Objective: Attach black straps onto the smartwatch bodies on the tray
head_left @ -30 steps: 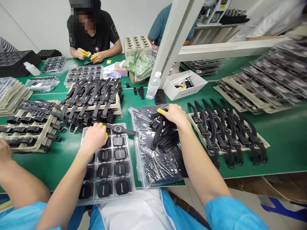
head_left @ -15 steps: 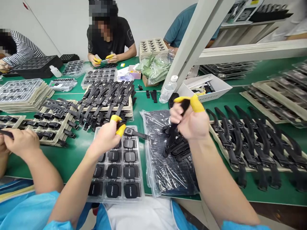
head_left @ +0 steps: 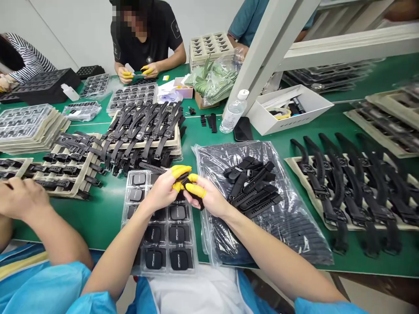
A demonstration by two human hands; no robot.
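Observation:
My left hand (head_left: 168,185), with yellow finger cots, is closed around a black watch (head_left: 185,175) whose strap (head_left: 152,167) sticks out to the left. Against it, my right hand (head_left: 206,192), also in yellow cots, pinches a black watch strap (head_left: 201,204) that hangs below the fingers. Fingers cover most of the join between watch and strap. Both hands are above a clear plastic tray (head_left: 193,266) of square black watch heads (head_left: 178,234). To the right, loose black straps (head_left: 253,187) lie on a clear plastic bag (head_left: 294,235) packed with more dark straps.
Strapped watches cover a beige tray (head_left: 294,163) at right and a stack (head_left: 144,131) at back left. A water bottle (head_left: 235,111), a phone (head_left: 242,129) and a white box (head_left: 291,117) stand by a white post (head_left: 262,65). A co-worker's arm (head_left: 55,222) is close on the left.
My right hand has come left and down from above the bag, bringing a strap to my left hand. The hands now meet over the watch. The view has shifted slightly.

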